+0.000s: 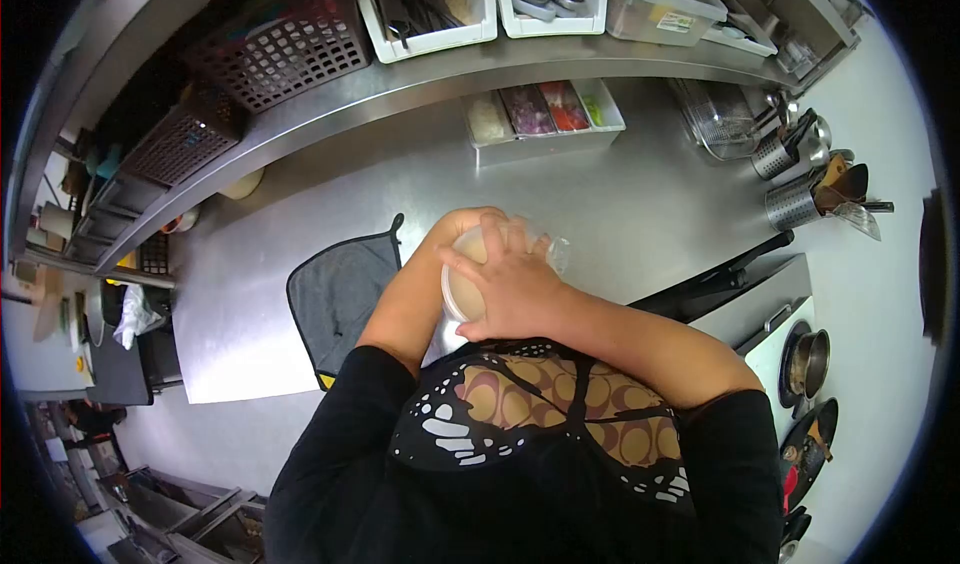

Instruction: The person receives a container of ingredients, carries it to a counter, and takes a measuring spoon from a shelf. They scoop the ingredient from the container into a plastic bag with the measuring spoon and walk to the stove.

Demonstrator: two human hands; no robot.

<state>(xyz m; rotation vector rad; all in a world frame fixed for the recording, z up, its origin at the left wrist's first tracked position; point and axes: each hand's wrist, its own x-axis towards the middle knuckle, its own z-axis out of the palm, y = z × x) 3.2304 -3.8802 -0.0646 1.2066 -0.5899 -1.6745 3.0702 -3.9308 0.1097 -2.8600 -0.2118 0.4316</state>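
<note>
A round, clear plastic container (463, 294) with beige contents is between my hands, close to my body over the counter's near edge. My left hand (468, 222) wraps round its far left side, with most of the fingers hidden behind it. Across the container's top face lies my right hand (520, 284), fingers spread and gripping it. A piece of clear plastic (560, 255) sticks out to the right of the right hand's fingers. Left of the hands, a grey cloth (345, 289) with a black border lies flat on the counter.
At the back of the steel counter (330, 189) stands a divided steel box (545, 147) with chopped ingredients. Utensil holders (792, 205) and a wire basket (715, 124) stand right. A shelf (420, 81) with baskets and bins overhangs the back. A black-handled pan (715, 276) lies right.
</note>
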